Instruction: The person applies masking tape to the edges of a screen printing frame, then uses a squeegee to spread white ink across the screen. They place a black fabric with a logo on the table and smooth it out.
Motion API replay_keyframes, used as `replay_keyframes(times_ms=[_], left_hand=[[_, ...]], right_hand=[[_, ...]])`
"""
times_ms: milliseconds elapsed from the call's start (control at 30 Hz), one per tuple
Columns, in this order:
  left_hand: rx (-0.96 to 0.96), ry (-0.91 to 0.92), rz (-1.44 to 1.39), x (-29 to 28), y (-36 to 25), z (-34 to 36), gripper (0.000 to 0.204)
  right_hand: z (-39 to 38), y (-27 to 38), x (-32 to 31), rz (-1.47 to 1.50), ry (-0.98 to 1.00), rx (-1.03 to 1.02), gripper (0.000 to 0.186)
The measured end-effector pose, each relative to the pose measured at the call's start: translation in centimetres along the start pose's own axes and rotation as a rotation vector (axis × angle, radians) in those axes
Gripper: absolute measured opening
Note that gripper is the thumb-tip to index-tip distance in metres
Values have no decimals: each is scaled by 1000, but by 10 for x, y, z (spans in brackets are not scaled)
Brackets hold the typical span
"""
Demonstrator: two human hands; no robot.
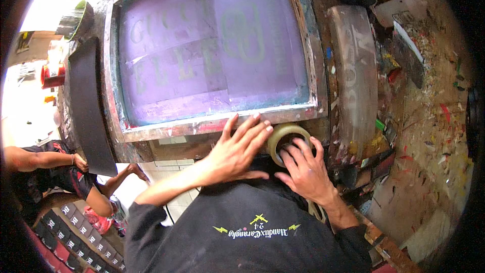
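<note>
A wooden screen-printing frame (316, 71) with purple mesh (177, 65) and faint green stencil lettering lies in front of me. My left hand (237, 151) is spread at the frame's front edge, fingertips on or near the wood, holding nothing. Just right of it, my right hand (304, 169) has its fingers curled into the ring of a wide translucent yellowish tape roll (285, 130), gripping it at the bench edge below the frame.
A dark board (91, 101) stands along the left, beside a red container (52, 76). Another person's arm (40, 158) and legs are at lower left, near rows of printed pieces (78, 230). A long stained board (356, 76) and paint-spattered bench (429, 172) lie right.
</note>
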State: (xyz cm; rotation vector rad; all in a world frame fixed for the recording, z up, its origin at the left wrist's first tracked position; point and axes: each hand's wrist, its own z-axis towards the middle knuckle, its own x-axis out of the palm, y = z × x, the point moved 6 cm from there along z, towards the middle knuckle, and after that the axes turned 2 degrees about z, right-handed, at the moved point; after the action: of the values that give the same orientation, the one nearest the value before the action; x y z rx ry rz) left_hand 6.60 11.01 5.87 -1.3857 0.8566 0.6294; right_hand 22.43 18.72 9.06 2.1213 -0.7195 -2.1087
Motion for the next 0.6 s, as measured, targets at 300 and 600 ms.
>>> replay_keyframes(times_ms=[300,600], left_hand=[[-539,-199,-1099,-77,33,-49,13],[-87,-1183,-571,-314,139,-346,15]], right_hand=[[27,1,-46,984,138,55,54],[-10,9,-203,32,-218,-200,45]])
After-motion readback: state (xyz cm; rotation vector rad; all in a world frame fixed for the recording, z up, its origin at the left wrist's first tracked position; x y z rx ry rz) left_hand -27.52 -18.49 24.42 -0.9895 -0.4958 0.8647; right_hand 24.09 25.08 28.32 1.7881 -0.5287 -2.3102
